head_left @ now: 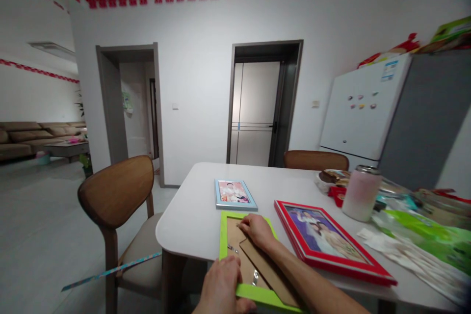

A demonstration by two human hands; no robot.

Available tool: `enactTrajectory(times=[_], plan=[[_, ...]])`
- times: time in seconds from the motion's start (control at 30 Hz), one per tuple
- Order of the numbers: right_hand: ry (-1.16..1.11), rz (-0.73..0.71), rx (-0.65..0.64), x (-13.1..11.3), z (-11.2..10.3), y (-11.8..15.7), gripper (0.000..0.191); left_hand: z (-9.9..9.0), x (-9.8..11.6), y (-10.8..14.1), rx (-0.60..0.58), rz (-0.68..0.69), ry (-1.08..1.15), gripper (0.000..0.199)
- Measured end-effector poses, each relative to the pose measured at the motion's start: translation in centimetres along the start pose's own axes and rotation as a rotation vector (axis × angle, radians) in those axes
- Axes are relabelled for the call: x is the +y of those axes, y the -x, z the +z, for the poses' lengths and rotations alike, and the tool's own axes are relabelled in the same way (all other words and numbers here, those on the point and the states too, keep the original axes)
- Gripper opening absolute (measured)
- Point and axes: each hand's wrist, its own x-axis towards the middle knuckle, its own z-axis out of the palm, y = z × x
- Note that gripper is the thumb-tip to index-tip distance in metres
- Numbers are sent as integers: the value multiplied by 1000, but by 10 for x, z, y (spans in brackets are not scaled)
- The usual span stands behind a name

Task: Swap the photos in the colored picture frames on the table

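A lime-green picture frame [223, 239] lies face down at the near edge of the white table, its brown backing board and stand leg [259, 267] facing up. Small metal clips [255, 277] sit along the back. My left hand [222, 282] is closed around the frame's near left side. Over the far end of the backing, my right hand [258, 229] has its fingertips pinched together near the border. What lies between those fingertips is hidden. A blue picture frame [218, 201] rests just beyond, and a red picture frame [312, 253] lies to the right, both picture side up.
On the table's right [294, 176] stand a pink-white bottle [361, 194], a green plastic package [415, 228] and white gloves or cloth [405, 255]. Wooden chairs [121, 191] are at the left and far side. A patterned strip [110, 271] juts over the left chair.
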Motion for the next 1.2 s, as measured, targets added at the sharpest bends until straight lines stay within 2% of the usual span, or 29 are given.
enactTrajectory(times=[0.23,0.37,0.43,0.53,0.63,0.73,0.8,0.83,0.87,0.93,0.97,1.03,1.1,1.13,1.2], plan=[[5,239,14,-1,11,-25,11,-7,12,2,-110,-69,-20,70],[-24,291,66,-4,12,-24,10,-9,8,2,-118,-56,-35,73],[-60,275,92,-7,9,-21,11,-1,5,-1,-112,-31,-45,66],[-151,192,109,-5,-2,-15,22,21,4,-14,-69,11,-61,36],[-241,103,121,7,-25,-1,31,39,4,-26,-85,54,-67,34],[-496,127,215,26,-50,26,33,36,7,-27,-88,107,-22,41],[-766,251,315,33,-58,48,36,24,14,-25,-8,134,98,54],[-896,327,337,33,-58,60,39,17,21,-24,66,132,200,53],[-1003,401,320,29,-55,71,42,11,29,-24,146,129,327,48],[-1200,501,200,16,-45,90,50,3,50,-27,295,115,637,28],[-1294,524,132,7,-40,96,55,1,61,-30,339,102,801,20],[-1446,463,105,-6,-37,103,61,1,82,-39,383,77,1089,21],[-1471,361,177,-6,-48,102,62,3,96,-51,412,68,1276,31],[-1415,336,223,1,-59,100,61,4,100,-57,418,70,1335,38],[-1165,352,297,25,-88,94,57,8,105,-69,401,62,1419,49]])
